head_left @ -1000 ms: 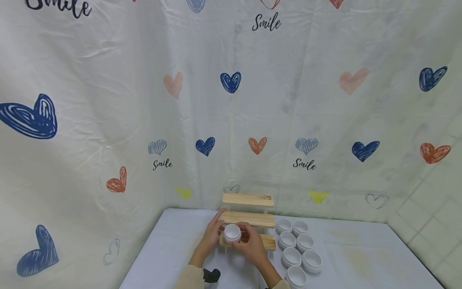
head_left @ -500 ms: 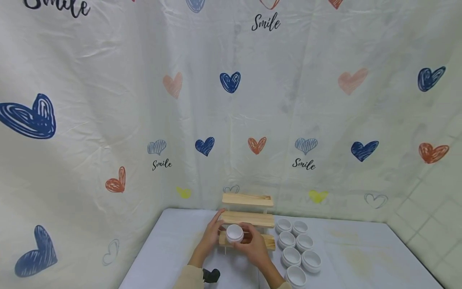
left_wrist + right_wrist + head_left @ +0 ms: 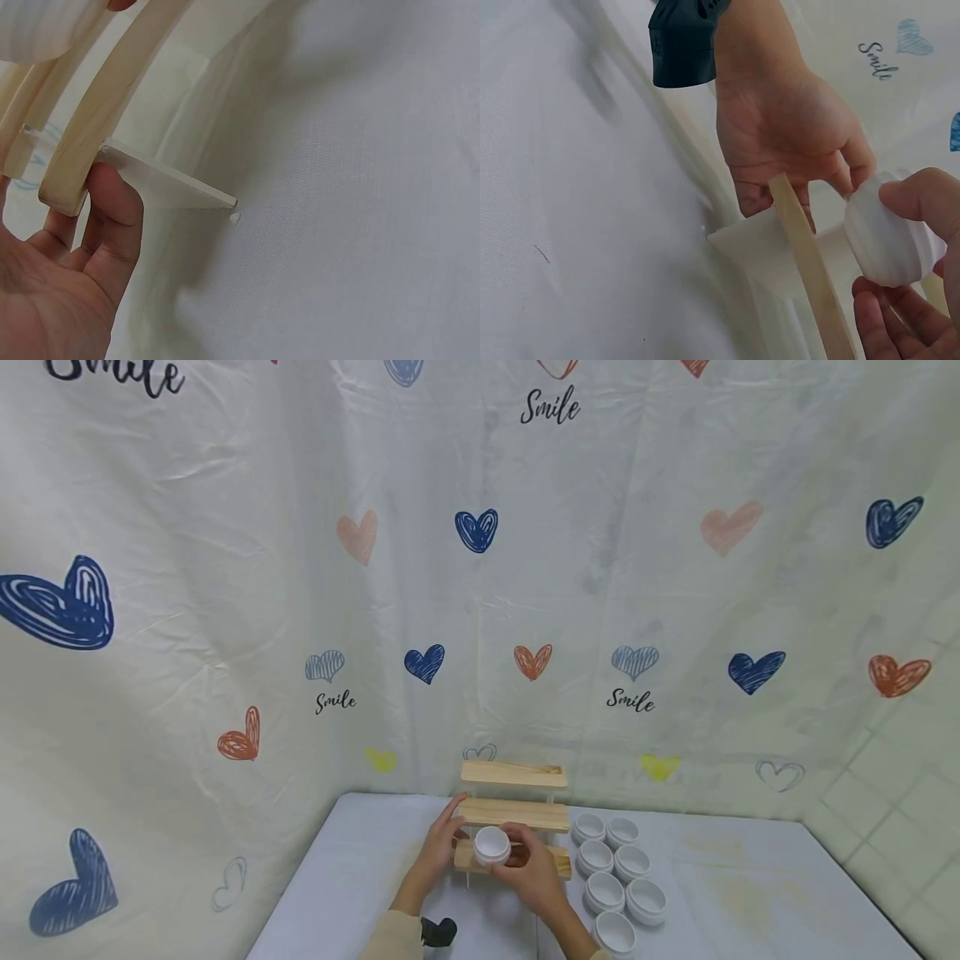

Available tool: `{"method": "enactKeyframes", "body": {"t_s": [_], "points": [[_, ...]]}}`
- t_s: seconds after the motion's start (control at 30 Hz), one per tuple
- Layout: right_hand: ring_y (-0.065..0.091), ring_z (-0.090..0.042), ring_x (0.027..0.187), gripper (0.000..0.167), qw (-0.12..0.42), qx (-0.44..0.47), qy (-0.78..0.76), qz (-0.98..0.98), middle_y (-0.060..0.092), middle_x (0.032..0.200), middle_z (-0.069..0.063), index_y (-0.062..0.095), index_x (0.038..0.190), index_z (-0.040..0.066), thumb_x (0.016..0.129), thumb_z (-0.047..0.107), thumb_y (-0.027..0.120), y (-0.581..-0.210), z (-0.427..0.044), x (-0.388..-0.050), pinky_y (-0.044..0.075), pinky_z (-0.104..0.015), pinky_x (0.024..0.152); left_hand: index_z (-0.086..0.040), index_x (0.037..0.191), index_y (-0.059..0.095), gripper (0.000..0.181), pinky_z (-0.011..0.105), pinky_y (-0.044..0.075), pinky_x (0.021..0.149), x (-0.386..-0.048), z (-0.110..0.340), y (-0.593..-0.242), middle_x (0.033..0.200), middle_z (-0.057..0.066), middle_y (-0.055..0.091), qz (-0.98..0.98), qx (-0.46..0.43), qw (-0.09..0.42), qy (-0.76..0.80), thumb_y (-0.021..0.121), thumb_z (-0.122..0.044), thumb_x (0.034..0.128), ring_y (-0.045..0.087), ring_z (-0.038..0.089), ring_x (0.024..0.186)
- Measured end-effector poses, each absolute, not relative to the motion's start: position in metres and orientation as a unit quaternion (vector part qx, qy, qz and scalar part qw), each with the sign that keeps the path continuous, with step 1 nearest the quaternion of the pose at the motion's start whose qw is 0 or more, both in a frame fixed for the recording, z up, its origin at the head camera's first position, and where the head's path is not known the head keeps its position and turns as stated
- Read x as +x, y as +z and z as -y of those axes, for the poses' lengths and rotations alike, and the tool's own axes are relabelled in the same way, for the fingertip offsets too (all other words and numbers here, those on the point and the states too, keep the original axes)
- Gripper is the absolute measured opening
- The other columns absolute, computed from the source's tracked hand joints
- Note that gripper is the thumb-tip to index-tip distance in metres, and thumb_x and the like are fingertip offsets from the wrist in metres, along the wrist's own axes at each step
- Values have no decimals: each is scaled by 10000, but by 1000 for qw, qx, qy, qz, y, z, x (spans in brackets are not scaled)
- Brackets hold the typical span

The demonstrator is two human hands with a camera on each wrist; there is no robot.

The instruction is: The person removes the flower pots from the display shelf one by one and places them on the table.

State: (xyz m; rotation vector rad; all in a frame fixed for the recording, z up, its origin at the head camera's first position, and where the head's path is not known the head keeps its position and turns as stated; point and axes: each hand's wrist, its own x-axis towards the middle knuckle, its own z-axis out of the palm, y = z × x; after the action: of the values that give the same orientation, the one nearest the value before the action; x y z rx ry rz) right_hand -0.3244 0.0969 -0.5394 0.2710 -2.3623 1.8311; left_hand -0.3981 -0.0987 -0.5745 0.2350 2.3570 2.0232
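Note:
A small round white jar [image 3: 492, 845] is in my right hand [image 3: 531, 872], fingers and thumb gripping its sides, above the lowest board of a three-tier wooden display rack [image 3: 513, 814]. In the right wrist view the jar [image 3: 889, 232] is tilted, with my right thumb on its side and fingers beneath. My left hand [image 3: 438, 850] holds the rack's left end; in the left wrist view the hand [image 3: 71, 277] has its thumb and fingers round the end of a board [image 3: 105, 97], beside a clear side panel [image 3: 169, 174]. Whether the jar touches the board is unclear.
Several matching white jars [image 3: 632, 862] stand in two columns to the right of the rack on the white-covered table [image 3: 750, 893]. Behind hangs a white curtain [image 3: 570, 585] printed with hearts. A dark wrist strap [image 3: 438, 932] is near my left sleeve.
My right hand has shifted the jar slightly to the right along the lowest board. My left hand keeps its hold on the rack's left end.

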Motion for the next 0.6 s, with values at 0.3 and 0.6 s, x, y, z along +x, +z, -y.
{"method": "enactKeyframes", "body": {"t_s": [0.3, 0.6], "points": [[694, -223, 1017, 616, 83, 95, 603, 788, 677, 1230, -181, 611, 1293, 57, 739, 62, 882, -533, -101, -320, 594, -332, 833, -297, 1582, 381, 516, 339, 447, 724, -398, 98, -574, 1208, 114, 611, -761, 69, 11, 645, 416, -336, 1069, 553, 225, 938], [696, -302, 1039, 632, 79, 97, 621, 774, 669, 1251, -223, 606, 1307, 47, 734, 25, 871, -528, -104, -315, 588, -448, 856, -282, 1584, 379, 520, 338, 453, 729, -397, 98, -574, 1203, 115, 618, -762, 75, 3, 644, 417, -319, 1066, 561, 216, 919]]}}
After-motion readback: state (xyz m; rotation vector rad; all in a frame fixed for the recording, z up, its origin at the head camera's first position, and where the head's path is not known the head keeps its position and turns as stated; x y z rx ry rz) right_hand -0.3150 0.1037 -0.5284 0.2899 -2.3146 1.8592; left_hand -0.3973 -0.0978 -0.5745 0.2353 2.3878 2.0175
